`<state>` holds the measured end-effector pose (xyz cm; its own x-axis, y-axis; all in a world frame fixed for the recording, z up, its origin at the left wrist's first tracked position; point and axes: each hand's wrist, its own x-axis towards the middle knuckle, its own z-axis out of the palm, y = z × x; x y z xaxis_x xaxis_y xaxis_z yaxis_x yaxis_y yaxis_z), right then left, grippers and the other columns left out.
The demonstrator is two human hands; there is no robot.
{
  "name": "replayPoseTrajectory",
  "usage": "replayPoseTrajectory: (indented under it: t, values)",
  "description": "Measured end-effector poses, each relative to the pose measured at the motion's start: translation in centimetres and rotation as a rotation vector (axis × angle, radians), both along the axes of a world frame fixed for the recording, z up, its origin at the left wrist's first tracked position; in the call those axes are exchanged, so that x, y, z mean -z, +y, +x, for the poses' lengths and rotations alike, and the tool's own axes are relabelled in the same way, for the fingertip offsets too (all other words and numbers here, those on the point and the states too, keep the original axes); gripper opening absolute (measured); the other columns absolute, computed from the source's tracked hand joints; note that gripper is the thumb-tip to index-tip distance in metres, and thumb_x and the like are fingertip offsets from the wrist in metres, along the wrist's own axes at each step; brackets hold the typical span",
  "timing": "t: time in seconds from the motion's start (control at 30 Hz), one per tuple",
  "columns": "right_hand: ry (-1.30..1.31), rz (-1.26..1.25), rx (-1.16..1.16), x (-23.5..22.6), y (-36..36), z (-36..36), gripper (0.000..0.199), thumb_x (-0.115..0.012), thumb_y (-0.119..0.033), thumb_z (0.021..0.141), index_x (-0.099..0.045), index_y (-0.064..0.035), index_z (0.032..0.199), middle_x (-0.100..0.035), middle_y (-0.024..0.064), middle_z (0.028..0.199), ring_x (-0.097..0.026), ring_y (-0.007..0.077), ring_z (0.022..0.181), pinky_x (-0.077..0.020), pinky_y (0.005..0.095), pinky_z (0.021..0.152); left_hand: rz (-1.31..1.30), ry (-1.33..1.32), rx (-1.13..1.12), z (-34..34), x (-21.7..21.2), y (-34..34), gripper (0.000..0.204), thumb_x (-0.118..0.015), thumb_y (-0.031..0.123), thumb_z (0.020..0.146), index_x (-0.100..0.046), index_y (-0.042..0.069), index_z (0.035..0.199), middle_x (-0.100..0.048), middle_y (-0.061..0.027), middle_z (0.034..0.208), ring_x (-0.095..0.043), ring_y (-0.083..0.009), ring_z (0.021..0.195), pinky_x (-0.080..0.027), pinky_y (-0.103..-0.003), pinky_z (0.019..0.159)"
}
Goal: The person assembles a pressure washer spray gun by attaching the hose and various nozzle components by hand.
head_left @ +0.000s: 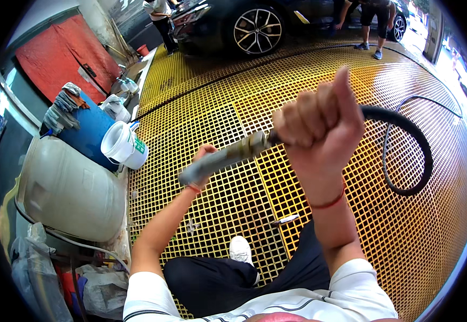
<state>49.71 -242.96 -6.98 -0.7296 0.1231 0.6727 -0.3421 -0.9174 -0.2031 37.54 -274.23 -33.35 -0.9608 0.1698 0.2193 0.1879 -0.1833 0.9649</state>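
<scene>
My right hand (322, 121) is closed around the end of a thick black hose (413, 131), its thumb raised. From that fist a brass-coloured coupling (257, 144) and a grey tube (212, 165) stick out toward the lower left. Behind the tube is my left hand (205, 152), fingers curled; the tube covers its palm, so what it grips is hidden. Below lies yellow floor grating (206, 206), with a small light-coloured stick-like object (285, 220) on it near my knee.
At left stand a white bucket (126, 145), a blue drum (91, 129) with gloves (64, 110) on top, and a big pale barrel (72, 188). A dark car (212, 32) stands ahead, with people beside it. The hose loops at right; another dark hose crosses the grating.
</scene>
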Motion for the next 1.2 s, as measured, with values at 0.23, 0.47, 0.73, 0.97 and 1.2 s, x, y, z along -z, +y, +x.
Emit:
replayPoseTrajectory:
  t: [0.23, 0.47, 0.73, 0.97, 1.2]
  values:
    - [-0.341, 0.079, 0.285, 5.5, 2.9, -10.6, 0.056, -0.037, -0.041, 0.113, -0.027, -0.0201, 0.062, -0.021, -0.0052, 0.048, -0.015, 0.0091, 0.041, -0.0186, 0.0296, 0.042, -0.341, -0.872, 0.515, 9.5, -4.8, 1.5, 0.042, -0.072, 0.049, 0.095, -0.061, 0.009, 0.101, -0.06, 0.0011, 0.062, -0.053, -0.0079, 0.052, -0.041, -0.022, 0.051]
    - [-0.595, -0.022, 0.093, 19.5, 0.5, -12.1, 0.056, -0.03, -0.036, 0.114, -0.026, -0.021, 0.06, -0.019, -0.005, 0.047, -0.014, 0.0119, 0.042, -0.0247, 0.0305, 0.043, -1.837, 0.39, -0.359, 7.7, -17.8, -7.7, 0.026, -0.072, 0.007, 0.075, -0.058, 0.009, 0.097, -0.07, -0.0159, 0.077, -0.07, -0.04, 0.073, -0.054, -0.054, 0.066]
    - [-0.084, -0.089, 0.051, 12.2, -4.4, 3.5, 0.057, -0.03, -0.038, 0.113, -0.029, -0.0175, 0.06, -0.025, -0.0033, 0.047, -0.018, 0.0124, 0.044, -0.026, 0.0321, 0.049, -1.526, 1.555, -0.452, -1.3, -30.0, -10.0, 0.034, -0.08, 0.01, 0.082, -0.061, 0.007, 0.11, -0.066, -0.0111, 0.121, -0.061, -0.0301, 0.123, -0.037, -0.047, 0.112]
    - [0.061, -0.011, -0.073, 2.2, -2.7, -0.4, 0.057, -0.033, -0.04, 0.114, -0.03, -0.0183, 0.061, -0.022, -0.0055, 0.047, -0.015, 0.0086, 0.04, -0.0204, 0.0293, 0.042, -0.68, 0.517, 0.14, -3.8, -5.0, -4.0, 0.033, -0.081, 0.021, 0.085, -0.062, 0.006, 0.108, -0.068, -0.0075, 0.1, -0.066, -0.0201, 0.096, -0.051, -0.033, 0.091]
    - [-0.536, 0.161, 0.195, 7.2, 1.3, -15.3, 0.052, -0.041, -0.035, 0.111, -0.029, -0.0196, 0.063, -0.022, -0.0042, 0.047, -0.02, 0.0104, 0.04, -0.0224, 0.031, 0.041, -0.434, -1.011, 0.399, 11.0, -3.9, 0.5, 0.031, -0.077, 0.032, 0.094, -0.063, 0.006, 0.101, -0.06, 0.002, 0.067, -0.064, -0.0129, 0.067, -0.052, -0.028, 0.06]
